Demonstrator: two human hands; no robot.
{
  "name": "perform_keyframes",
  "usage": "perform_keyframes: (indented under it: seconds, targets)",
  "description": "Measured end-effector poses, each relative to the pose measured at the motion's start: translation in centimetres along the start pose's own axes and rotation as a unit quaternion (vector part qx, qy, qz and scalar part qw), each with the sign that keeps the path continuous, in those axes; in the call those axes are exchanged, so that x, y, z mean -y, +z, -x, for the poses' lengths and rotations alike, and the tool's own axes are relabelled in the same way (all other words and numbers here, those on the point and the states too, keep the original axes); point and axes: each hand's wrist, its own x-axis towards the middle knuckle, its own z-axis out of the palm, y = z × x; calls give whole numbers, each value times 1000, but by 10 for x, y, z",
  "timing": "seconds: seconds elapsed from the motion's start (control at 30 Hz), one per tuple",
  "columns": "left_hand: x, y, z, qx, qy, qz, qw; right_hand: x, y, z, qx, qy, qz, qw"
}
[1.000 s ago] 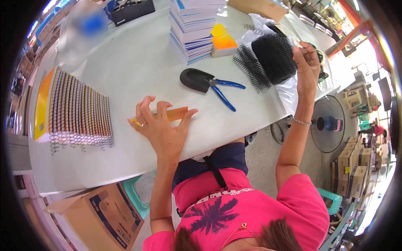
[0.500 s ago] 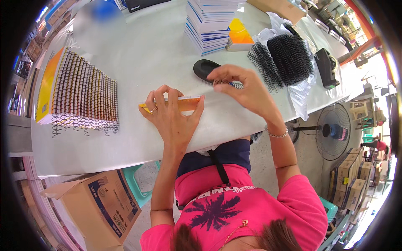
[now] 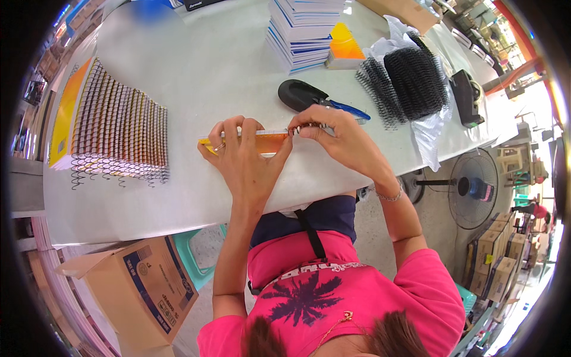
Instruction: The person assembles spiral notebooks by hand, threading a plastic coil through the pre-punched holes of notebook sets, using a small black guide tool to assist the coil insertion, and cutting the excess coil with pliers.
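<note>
My left hand (image 3: 245,156) grips a small notebook (image 3: 272,143) with a yellow-orange cover, holding it with its page edge up on the table. At the notebook's right end, my right hand (image 3: 339,138) pinches a dark spiral binding coil (image 3: 298,129). The coil's tip meets the notebook's corner, close to my left thumb; whether it has entered a hole is too small to tell. Just beyond my right hand lies a black-and-blue hand tool (image 3: 303,95), its exact kind unclear.
Coil-threaded notebooks (image 3: 119,128) stand in a row at the left. Toward the back are a tall stack of notebooks (image 3: 297,38) and an orange notebook (image 3: 346,47). Black coils (image 3: 413,80) lie on white plastic at the right, near a black device (image 3: 466,98). A carton (image 3: 140,285) stands below the table.
My right hand has moved left and slightly down, bringing the coil to the notebook's right end. More of the black-and-blue tool is uncovered. My left hand keeps its grip on the notebook.
</note>
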Motion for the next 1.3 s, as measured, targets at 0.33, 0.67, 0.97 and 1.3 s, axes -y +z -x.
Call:
perform_keyframes:
  seconds: [0.33,0.67,0.97,1.3]
  targets:
    - [8,-9,3,66,-11,22,997,2,12,2,-40,-48,154,986]
    - [6,-9,6,-34,-96,141,985,0,21,-4,-77,-89,204,972]
    - [14,-3,9,20,-117,222,968,-38,-14,14,-122,94,313,937]
    - [24,-16,4,51,-90,238,966,-62,-33,-7,-124,-1,228,966]
